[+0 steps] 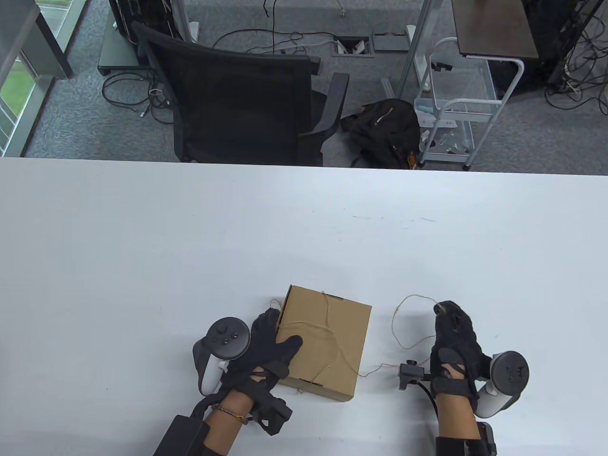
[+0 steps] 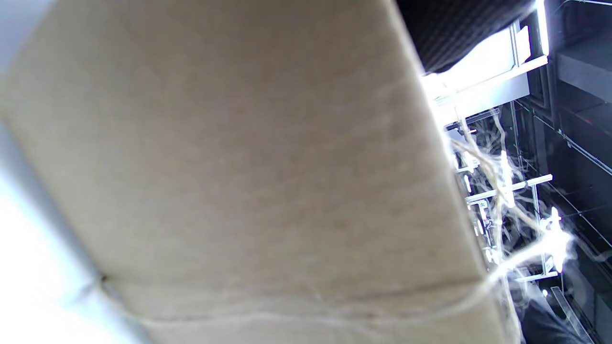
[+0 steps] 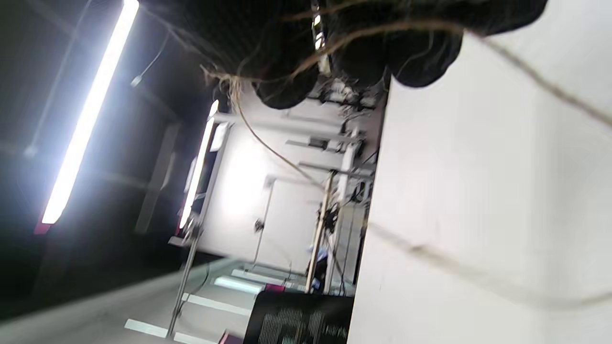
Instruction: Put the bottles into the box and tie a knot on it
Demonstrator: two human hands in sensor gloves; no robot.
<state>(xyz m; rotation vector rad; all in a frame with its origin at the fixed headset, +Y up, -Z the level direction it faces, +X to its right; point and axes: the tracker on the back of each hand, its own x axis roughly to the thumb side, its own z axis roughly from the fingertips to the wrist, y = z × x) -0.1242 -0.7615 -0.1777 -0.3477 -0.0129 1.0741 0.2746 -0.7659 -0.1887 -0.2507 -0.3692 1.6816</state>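
Note:
A closed brown cardboard box (image 1: 325,342) sits near the front edge of the white table (image 1: 190,237), with thin twine (image 1: 332,332) crossing its lid. My left hand (image 1: 273,342) lies on the box's left side, its thumb stretched over the lid and the other fingers against the left wall. The box (image 2: 239,167) fills the left wrist view, twine (image 2: 483,282) wrapping its corner. To the right of the box, my right hand (image 1: 453,327) is curled and pinches the free end of the twine (image 1: 408,313), which loops back toward the box. The right wrist view shows dark fingertips (image 3: 287,91) with twine (image 3: 267,143) trailing. No bottles are visible.
Beyond the table's far edge stand a black office chair (image 1: 247,95), a black bag (image 1: 384,128) on the floor and a white wire cart (image 1: 456,109). Cables lie on the grey carpet.

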